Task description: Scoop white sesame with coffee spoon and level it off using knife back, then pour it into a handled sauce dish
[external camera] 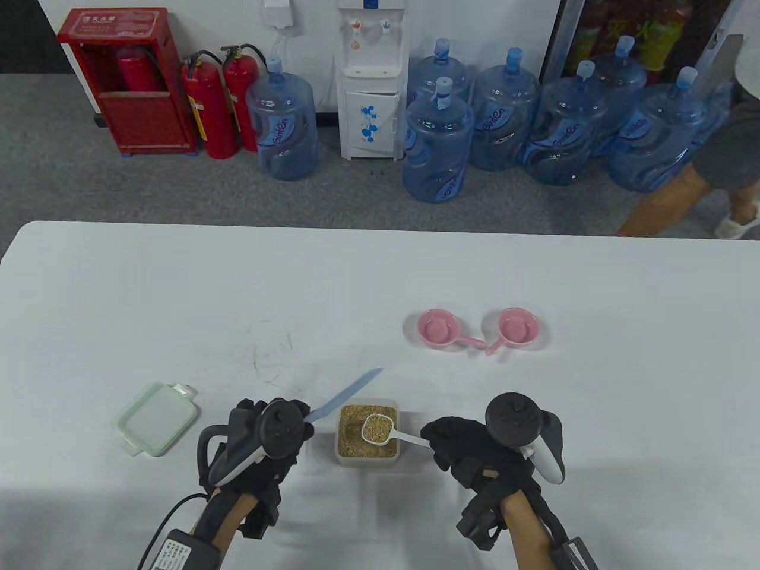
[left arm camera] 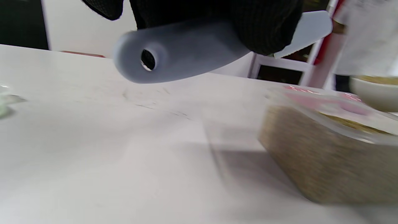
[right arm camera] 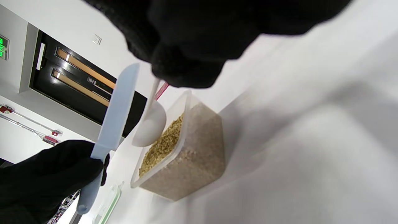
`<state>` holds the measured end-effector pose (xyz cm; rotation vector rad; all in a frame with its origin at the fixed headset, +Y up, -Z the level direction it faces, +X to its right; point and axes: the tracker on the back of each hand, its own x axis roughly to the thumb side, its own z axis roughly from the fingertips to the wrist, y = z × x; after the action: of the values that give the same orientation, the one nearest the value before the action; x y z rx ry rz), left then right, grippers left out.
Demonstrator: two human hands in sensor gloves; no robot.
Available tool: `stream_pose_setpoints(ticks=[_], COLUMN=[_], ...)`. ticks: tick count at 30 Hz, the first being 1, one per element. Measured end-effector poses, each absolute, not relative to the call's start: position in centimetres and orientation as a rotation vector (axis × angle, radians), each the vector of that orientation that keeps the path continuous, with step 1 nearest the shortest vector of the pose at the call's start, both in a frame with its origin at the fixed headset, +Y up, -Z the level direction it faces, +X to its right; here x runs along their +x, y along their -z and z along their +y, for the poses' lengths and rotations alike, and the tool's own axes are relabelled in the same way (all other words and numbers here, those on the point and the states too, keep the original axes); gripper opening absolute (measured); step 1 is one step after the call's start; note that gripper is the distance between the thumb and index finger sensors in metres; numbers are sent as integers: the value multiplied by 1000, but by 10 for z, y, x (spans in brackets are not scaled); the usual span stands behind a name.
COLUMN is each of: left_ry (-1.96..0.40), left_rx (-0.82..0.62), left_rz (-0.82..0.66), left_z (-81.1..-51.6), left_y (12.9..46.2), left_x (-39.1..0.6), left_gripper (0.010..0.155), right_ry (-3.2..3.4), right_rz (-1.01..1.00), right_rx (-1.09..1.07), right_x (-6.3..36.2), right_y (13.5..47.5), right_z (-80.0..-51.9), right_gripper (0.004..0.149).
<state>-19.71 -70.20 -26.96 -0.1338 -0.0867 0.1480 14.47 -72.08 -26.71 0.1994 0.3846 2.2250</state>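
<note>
Table view: on the white tabletop (external camera: 178, 297) a clear container (external camera: 367, 434) of sesame sits between the hands, two pink handled sauce dishes (external camera: 438, 328) (side by side) lying well beyond it. Left hand (external camera: 261, 439) fingers are clamped on the pale blue knife (external camera: 347, 393), blade angled over the container's far left corner. Right hand (external camera: 475, 451) fingers pinch the coffee spoon (external camera: 380, 428), its filled bowl over the sesame.

Table view looks down from above; both wrist views, close and tilted, left one blurred, share the sesame container (external camera: 367, 433) (left arm camera: 326, 149) (right arm camera: 183, 149).
</note>
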Motion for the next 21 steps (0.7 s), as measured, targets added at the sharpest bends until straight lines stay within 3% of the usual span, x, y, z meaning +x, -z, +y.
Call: stream_pose_setpoints(ticks=[4, 9, 21], left_ry=[-143, -194, -153], left_rx=[-138, -252, -316], left_rz=[45, 146, 186], left_z=[-714, -737, -754], left_y=[283, 297, 307], left_x=[-223, -248, -256], left_gripper=[40, 40, 41], right_ry=[-2233, -2240, -2243], right_rz=[383, 383, 390], right_rx=[195, 193, 201], right_x=[145, 145, 143], right_y=[267, 267, 266], right_z=[-721, -721, -721], right_gripper=[41, 41, 41])
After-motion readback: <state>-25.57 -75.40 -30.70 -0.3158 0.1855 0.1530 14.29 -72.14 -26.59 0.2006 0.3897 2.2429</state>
